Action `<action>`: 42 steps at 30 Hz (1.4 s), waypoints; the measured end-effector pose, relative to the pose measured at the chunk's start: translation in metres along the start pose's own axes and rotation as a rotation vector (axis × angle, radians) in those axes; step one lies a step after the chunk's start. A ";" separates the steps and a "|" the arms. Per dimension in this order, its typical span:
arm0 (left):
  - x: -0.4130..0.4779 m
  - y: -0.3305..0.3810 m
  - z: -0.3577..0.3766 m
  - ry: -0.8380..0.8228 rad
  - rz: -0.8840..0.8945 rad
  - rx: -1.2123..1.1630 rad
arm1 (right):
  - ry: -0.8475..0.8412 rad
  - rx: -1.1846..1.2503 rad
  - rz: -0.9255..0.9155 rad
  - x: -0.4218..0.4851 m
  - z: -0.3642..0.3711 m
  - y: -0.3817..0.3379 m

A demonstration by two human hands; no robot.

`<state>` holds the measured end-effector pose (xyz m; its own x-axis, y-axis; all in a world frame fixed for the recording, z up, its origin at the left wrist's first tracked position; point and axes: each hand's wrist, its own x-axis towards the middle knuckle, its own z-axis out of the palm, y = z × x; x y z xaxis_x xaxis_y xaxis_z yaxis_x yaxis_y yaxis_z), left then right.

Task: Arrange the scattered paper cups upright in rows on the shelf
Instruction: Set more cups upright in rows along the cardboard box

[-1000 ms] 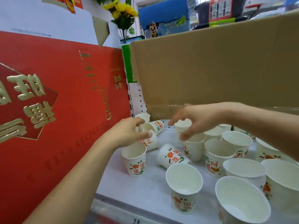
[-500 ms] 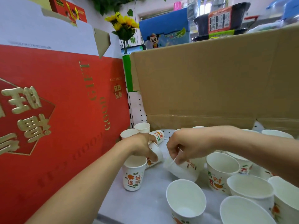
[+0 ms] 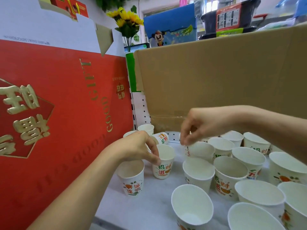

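Righting step: just beside the red gift box the left hand pinches the rim of an upright cup, and farther from it the right hand pinches a tilted cup, which next needs lowering level into a row on the shelf

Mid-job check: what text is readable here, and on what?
"GOOD GIFT", upside down: red box.
"招财进": upright cup in the left hand.
"运连": front-left cup.
"万": right cup.
Tilted cup in the right hand, blue sign, tub label: too blurred or hidden to read.
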<state>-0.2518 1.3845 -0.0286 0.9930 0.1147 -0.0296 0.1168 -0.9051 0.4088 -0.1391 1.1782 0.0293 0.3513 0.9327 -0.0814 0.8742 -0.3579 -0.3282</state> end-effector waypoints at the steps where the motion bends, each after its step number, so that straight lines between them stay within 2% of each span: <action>1: -0.003 0.001 -0.003 -0.015 -0.012 -0.015 | 0.068 0.011 -0.012 0.011 -0.004 0.004; 4: -0.012 -0.001 -0.011 -0.030 -0.034 -0.106 | 0.156 -0.174 -0.075 0.047 -0.004 0.010; 5: -0.013 -0.004 -0.013 0.026 -0.037 -0.143 | 0.142 -0.282 -0.104 0.059 0.000 0.011; 8: -0.005 -0.018 -0.017 0.354 -0.068 -0.218 | 0.101 -0.629 -0.179 0.094 0.021 0.010; 10: 0.005 -0.029 -0.017 0.459 -0.121 -0.183 | 0.063 -0.807 -0.240 0.112 0.033 0.012; 13: 0.024 -0.044 -0.014 0.444 -0.181 -0.106 | -0.015 -0.993 -0.295 0.131 0.046 0.016; 16: 0.042 -0.050 -0.013 0.419 -0.267 -0.042 | -0.014 -1.127 -0.336 0.143 0.051 0.023; 18: 0.054 -0.051 -0.012 0.371 -0.304 0.017 | 0.032 -1.087 -0.299 0.143 0.050 0.030; 22: 0.073 -0.055 -0.011 0.272 -0.339 0.000 | 0.103 -0.701 -0.178 0.121 0.034 0.043; 27: 0.083 -0.057 -0.004 0.207 -0.353 0.040 | 0.021 -0.372 -0.019 0.091 0.024 0.062; 30: 0.082 -0.053 -0.005 0.155 -0.350 0.059 | -0.008 -0.219 0.007 0.074 0.024 0.065; 33: 0.079 -0.047 -0.011 0.078 -0.371 0.077 | -0.050 -0.203 0.040 0.064 0.023 0.062; 35: 0.084 -0.043 -0.015 0.111 -0.381 0.106 | -0.034 -0.248 0.068 0.063 0.021 0.058; 39: 0.105 -0.044 -0.019 0.203 -0.388 0.147 | 0.150 -0.551 0.103 0.074 0.023 0.047; 42: 0.116 -0.052 -0.015 0.234 -0.351 0.139 | 0.220 -0.679 0.083 0.088 0.032 0.046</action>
<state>-0.1432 1.4514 -0.0393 0.8631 0.5004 0.0687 0.4639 -0.8391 0.2841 -0.0785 1.2452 -0.0234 0.4227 0.8963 0.1343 0.8319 -0.4425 0.3349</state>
